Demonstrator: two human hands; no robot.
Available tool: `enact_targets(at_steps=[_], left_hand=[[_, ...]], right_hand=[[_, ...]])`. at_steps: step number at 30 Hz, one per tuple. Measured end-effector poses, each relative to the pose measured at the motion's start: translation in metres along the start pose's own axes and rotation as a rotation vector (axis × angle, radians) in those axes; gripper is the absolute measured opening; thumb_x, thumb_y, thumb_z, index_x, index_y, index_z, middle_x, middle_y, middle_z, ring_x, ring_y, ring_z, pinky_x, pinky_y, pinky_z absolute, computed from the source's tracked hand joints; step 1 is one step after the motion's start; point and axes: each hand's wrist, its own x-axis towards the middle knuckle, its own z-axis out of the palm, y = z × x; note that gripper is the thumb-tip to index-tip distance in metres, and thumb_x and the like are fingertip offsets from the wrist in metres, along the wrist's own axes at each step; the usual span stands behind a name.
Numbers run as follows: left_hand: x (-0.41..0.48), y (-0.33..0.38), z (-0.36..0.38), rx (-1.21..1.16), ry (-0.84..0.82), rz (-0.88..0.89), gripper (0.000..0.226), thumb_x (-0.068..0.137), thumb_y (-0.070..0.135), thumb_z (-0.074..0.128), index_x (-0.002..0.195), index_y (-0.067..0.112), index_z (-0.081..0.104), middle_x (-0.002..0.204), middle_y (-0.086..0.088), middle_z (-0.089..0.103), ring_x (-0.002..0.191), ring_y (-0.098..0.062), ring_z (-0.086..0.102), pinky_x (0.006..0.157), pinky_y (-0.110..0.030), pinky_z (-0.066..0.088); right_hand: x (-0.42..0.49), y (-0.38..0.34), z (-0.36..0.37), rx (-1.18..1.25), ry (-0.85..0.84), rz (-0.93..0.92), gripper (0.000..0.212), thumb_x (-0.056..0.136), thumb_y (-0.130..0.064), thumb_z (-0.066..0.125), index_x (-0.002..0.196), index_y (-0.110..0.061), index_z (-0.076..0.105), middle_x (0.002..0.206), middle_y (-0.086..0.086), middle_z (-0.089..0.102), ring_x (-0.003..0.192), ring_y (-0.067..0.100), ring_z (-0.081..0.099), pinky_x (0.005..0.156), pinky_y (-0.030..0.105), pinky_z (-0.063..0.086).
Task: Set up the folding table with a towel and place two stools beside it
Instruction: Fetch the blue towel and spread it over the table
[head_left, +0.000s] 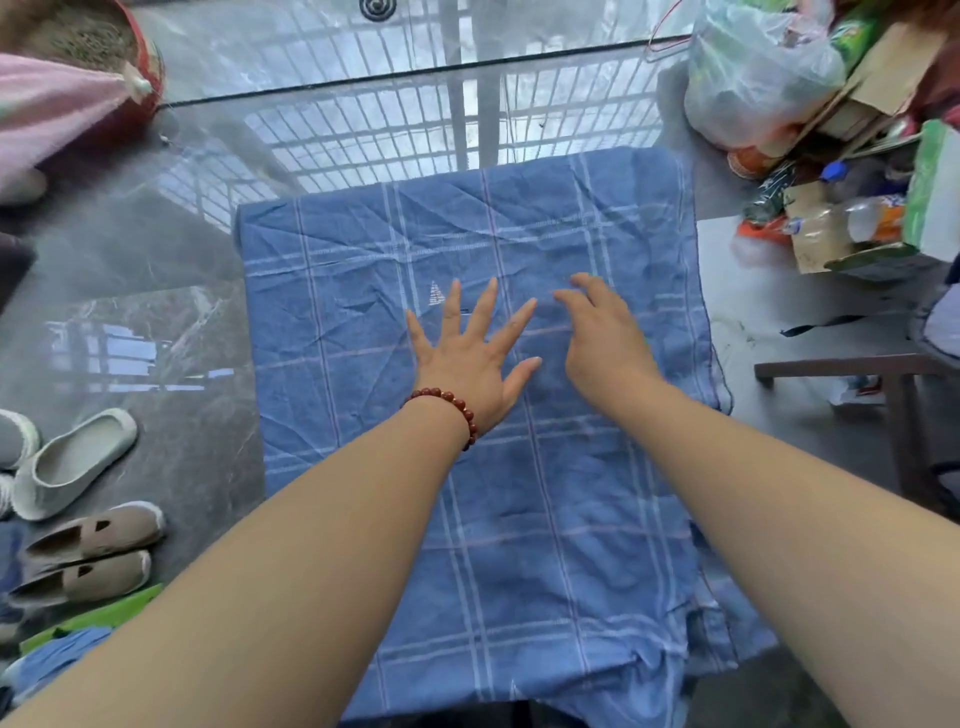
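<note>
A blue checked towel (363, 291) lies spread over the folding table, covering its top completely and hanging creased at the near right corner. My left hand (470, 353), with a red bead bracelet at the wrist, lies flat on the middle of the towel with fingers spread. Just to its right, my right hand (602, 332) rests on the cloth with fingers loosely bent. Part of a dark wooden stool (883, 374) shows at the right edge.
Several shoes (78, 457) lie on the grey marble floor at the left. A plastic bag (753, 78), cartons and bottles (852, 223) are piled at the back right. At the far left stands a red pot (140, 62), with pink cloth (47, 109) in front of it.
</note>
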Motion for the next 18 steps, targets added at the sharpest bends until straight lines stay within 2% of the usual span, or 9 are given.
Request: enact_targets(at_steps=[3, 8, 12, 15, 18], left_hand=[[0.016, 0.009, -0.003, 0.022, -0.018, 0.03, 0.057, 0.093, 0.061, 0.014, 0.144, 0.048, -0.009, 0.157, 0.009, -0.013, 0.143, -0.028, -0.02, 0.105, -0.068, -0.006], [0.042, 0.035, -0.01, 0.003, -0.034, 0.023, 0.057, 0.093, 0.061, 0.015, 0.144, 0.048, -0.008, 0.158, 0.008, -0.011, 0.143, -0.029, -0.017, 0.104, -0.069, -0.007], [0.059, 0.06, -0.015, 0.004, -0.041, 0.059, 0.057, 0.094, 0.06, 0.016, 0.144, 0.048, -0.006, 0.158, 0.009, -0.011, 0.144, -0.028, -0.016, 0.105, -0.069, -0.005], [0.07, 0.073, -0.015, -0.011, -0.036, 0.066, 0.056, 0.094, 0.059, 0.018, 0.145, 0.048, -0.005, 0.158, 0.01, -0.009, 0.144, -0.028, -0.016, 0.105, -0.068, -0.005], [0.076, 0.083, -0.013, -0.003, -0.046, 0.076, 0.056, 0.094, 0.059, 0.019, 0.145, 0.048, -0.005, 0.158, 0.01, -0.01, 0.144, -0.028, -0.016, 0.105, -0.068, -0.005]], right_hand=[[0.008, 0.015, -0.009, 0.043, 0.028, 0.058, 0.051, 0.084, 0.01, 0.044, 0.132, -0.008, 0.045, 0.146, 0.005, 0.032, 0.126, 0.029, 0.037, 0.094, 0.032, 0.035], [0.015, 0.04, -0.019, 0.116, 0.096, 0.008, 0.048, 0.08, 0.012, 0.049, 0.124, -0.006, 0.053, 0.132, 0.009, 0.045, 0.113, 0.031, 0.047, 0.088, 0.032, 0.037], [0.02, 0.059, -0.032, 0.143, 0.136, 0.064, 0.043, 0.079, 0.009, 0.056, 0.119, -0.006, 0.055, 0.127, 0.011, 0.046, 0.114, 0.03, 0.046, 0.082, 0.032, 0.038], [0.025, 0.07, -0.037, 0.15, 0.139, 0.112, 0.04, 0.079, 0.007, 0.058, 0.117, -0.006, 0.053, 0.125, 0.011, 0.047, 0.113, 0.031, 0.047, 0.086, 0.033, 0.039], [0.028, 0.081, -0.035, 0.113, 0.123, 0.174, 0.035, 0.085, 0.003, 0.054, 0.118, -0.007, 0.051, 0.126, 0.01, 0.046, 0.112, 0.028, 0.045, 0.082, 0.026, 0.032]])
